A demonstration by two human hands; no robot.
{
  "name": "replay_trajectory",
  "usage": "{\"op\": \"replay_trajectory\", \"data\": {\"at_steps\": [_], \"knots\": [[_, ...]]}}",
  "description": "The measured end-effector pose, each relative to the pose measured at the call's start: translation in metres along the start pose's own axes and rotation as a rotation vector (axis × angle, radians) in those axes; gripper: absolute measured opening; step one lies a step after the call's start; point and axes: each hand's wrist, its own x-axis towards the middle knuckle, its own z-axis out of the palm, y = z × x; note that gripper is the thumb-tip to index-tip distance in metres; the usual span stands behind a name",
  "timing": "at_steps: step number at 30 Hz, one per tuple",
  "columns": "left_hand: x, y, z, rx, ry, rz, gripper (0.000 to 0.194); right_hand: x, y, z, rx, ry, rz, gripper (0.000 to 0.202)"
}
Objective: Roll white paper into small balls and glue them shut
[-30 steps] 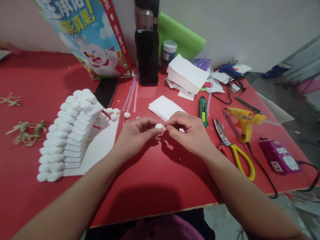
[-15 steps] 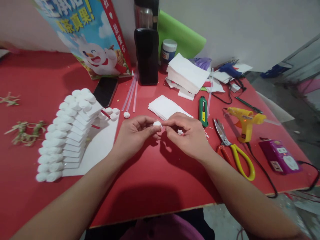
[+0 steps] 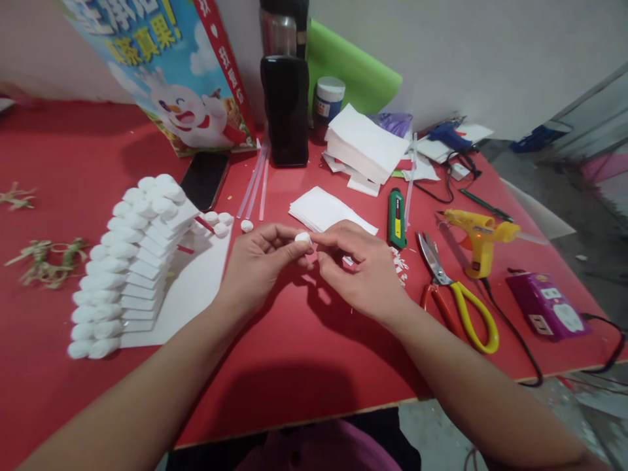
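Observation:
My left hand (image 3: 262, 261) pinches a small white rolled paper ball (image 3: 303, 238) between thumb and fingertips, above the red table. My right hand (image 3: 360, 265) meets it from the other side, its index fingertip on the ball's edge and its thumb just below. The right hand's other fingers are curled and partly hidden. Left of my hands, rows of similar white balls (image 3: 110, 281) sit along a fan of stepped white card pieces (image 3: 147, 281) on a white base sheet (image 3: 196, 288). One loose ball (image 3: 246, 226) lies just beyond my left hand.
Behind my hands lies a stack of white paper (image 3: 328, 208). To the right are a green cutter (image 3: 397, 219), scissors (image 3: 461, 294), a yellow glue gun (image 3: 481, 235) and a purple power box (image 3: 547, 304). A black phone (image 3: 285, 111) stands upright at the back.
Both hands have shifted slightly left with the white ball. The right index finger now presses against the ball's edge, and the right thumb has moved a little away from it.

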Motion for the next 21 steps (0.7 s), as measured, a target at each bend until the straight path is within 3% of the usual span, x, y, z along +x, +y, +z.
{"op": "replay_trajectory", "data": {"at_steps": [21], "knots": [[0.0020,-0.0048,-0.0032,-0.068,-0.015,0.034,0.020,-0.0008,-0.0011,0.0009,0.070,-0.005,-0.006,0.035]]}}
